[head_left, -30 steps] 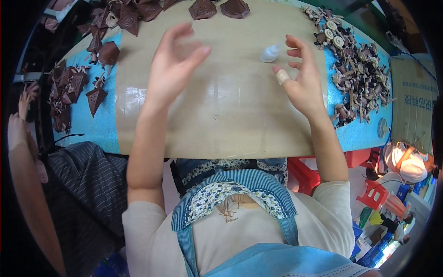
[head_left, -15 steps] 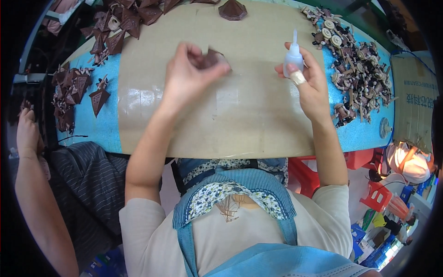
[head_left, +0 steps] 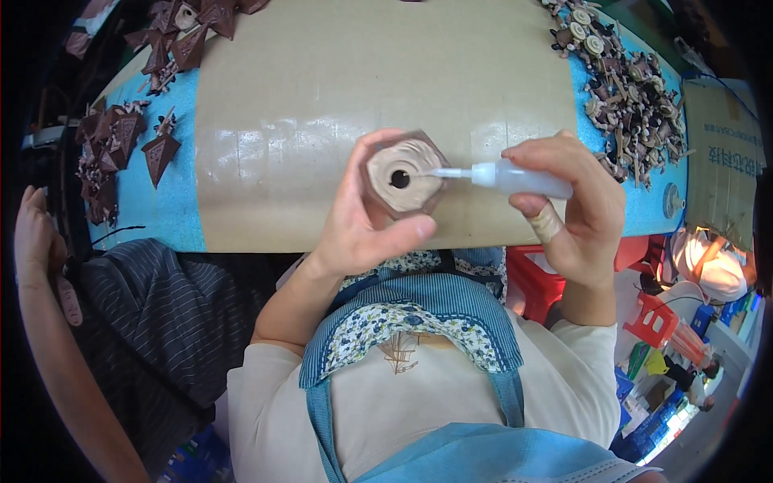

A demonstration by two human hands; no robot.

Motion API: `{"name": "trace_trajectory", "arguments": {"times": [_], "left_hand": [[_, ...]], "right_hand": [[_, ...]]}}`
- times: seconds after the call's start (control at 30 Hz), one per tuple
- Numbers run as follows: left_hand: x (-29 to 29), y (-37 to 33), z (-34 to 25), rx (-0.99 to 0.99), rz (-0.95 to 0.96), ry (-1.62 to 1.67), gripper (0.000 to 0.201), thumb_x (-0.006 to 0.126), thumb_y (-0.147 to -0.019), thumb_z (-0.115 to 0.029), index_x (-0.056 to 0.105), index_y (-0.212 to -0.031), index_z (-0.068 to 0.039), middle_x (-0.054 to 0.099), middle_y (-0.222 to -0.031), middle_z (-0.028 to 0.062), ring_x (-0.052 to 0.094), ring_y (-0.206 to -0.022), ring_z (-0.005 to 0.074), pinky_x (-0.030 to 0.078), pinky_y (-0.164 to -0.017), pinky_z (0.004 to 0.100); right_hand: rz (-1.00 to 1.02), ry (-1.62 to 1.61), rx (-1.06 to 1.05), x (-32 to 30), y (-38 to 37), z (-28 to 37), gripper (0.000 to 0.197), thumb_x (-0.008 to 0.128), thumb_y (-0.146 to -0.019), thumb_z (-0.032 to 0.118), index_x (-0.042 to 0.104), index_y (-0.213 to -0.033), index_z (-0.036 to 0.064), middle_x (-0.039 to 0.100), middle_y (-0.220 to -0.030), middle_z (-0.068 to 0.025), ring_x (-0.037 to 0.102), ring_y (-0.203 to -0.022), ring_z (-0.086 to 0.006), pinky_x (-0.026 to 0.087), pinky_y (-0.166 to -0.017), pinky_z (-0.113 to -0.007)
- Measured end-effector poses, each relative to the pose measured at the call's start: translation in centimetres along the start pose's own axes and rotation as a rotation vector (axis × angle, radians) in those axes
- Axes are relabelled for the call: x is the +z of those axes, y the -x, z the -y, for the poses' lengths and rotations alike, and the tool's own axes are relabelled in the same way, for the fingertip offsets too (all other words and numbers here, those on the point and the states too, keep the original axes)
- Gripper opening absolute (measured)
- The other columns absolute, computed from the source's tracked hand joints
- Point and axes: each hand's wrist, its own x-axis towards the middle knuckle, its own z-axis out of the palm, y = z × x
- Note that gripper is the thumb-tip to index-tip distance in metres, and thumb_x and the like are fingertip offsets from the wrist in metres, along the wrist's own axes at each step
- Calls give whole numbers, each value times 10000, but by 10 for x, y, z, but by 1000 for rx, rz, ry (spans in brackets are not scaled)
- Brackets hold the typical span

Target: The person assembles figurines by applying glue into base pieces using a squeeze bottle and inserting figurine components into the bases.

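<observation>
My left hand (head_left: pixel 366 209) is closed round a brown faceted piece (head_left: pixel 385 183), whose round beige face with a dark central hole is turned up. In my right hand (head_left: pixel 576 201) is a small translucent squeeze bottle (head_left: pixel 527 179), lying sideways between thumb and fingers. Its thin nozzle points left, and the tip is at the beige face, right of the hole; whether liquid comes out cannot be made out. A wrapping covers part of my right thumb. Both hands are above the table's near edge.
Brown pointed pieces (head_left: pixel 189 48) lie heaped at the far left, more along the left edge, one apart (head_left: pixel 160 153). Small figure-like parts (head_left: pixel 636 105) are piled at right beside a cardboard box (head_left: pixel 721 161). Another person's arm (head_left: pixel 68 354) is at left, a red stool (head_left: pixel 535 278) below.
The brown piece has come nearer, its beige holed face now turned up. My right hand has tipped the bottle from upright to sideways and brought its nozzle to that face.
</observation>
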Motion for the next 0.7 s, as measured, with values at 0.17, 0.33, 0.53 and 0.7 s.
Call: {"name": "trace_trajectory", "arguments": {"times": [0.17,0.33,0.53,0.7], "left_hand": [[2,1,0,-30,123,-276,691,760,-712,-70,336,-1253,-4,506,-1131,97,505,-1064,148,417,-923,299],[5,3,4,-60,108,-212,689,757,-716,-65,332,-1255,-4,516,-1115,92,512,-1059,148,427,-913,296],[7,2,6,-53,125,-201,688,754,-715,-62,332,-1255,-4,520,-1113,90,516,-1056,146,430,-911,293],[7,2,5,-62,136,-246,682,758,-707,-59,345,-1247,-7,525,-1111,89,518,-1053,145,427,-914,293]], "right_hand": [[-1,109,-102,1,-1,15,301,725,-682,68,629,-956,-14,657,-862,-139,590,-716,-249,425,-625,-324],[12,160,-134,2,-3,22,300,710,-638,32,642,-928,-2,657,-847,-122,580,-668,-242,394,-590,-328],[12,203,-159,1,-2,24,317,715,-610,53,645,-915,2,657,-838,-111,576,-654,-234,388,-598,-330],[17,224,-151,0,-2,25,304,710,-617,45,644,-911,6,657,-838,-115,581,-661,-237,386,-604,-330]]}}
